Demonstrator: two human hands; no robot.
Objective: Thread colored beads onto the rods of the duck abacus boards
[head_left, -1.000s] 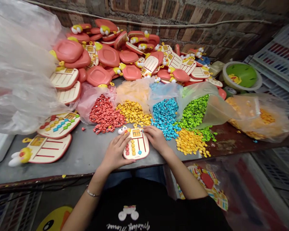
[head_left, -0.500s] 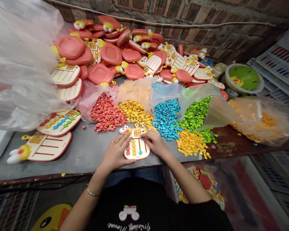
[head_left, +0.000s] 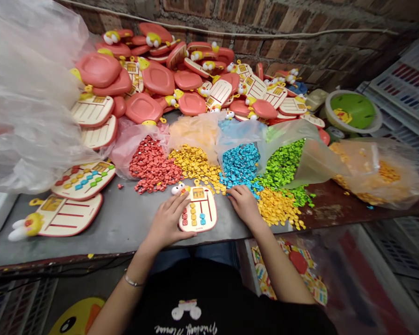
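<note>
My left hand (head_left: 167,219) grips a cream toy board (head_left: 206,222) with a red rim, fingers over its left side and thumb along its near edge. The board lies on the table, a white-and-yellow animal head at its far left corner. Red, yellow and blue beads sit in its slots; two blue ones show in the third, and the rightmost slot holds none. Off the board's right side, my right hand (head_left: 245,208) is at the near edge of the blue beads (head_left: 240,163). Its fingers are pinched together; what lies between the fingertips is too small to make out.
Bags spill red beads (head_left: 153,165), yellow beads (head_left: 195,160) and green beads (head_left: 282,160); loose orange-yellow beads (head_left: 277,207) lie at right. Stacked boards (head_left: 150,77) fill the back. A filled board (head_left: 87,179) and a beadless one (head_left: 71,216) lie left, beside a plastic bag (head_left: 31,102).
My right hand has left the board's third slot and moved right to the blue beads. A second blue bead now sits in that slot. My left hand stays on the board.
</note>
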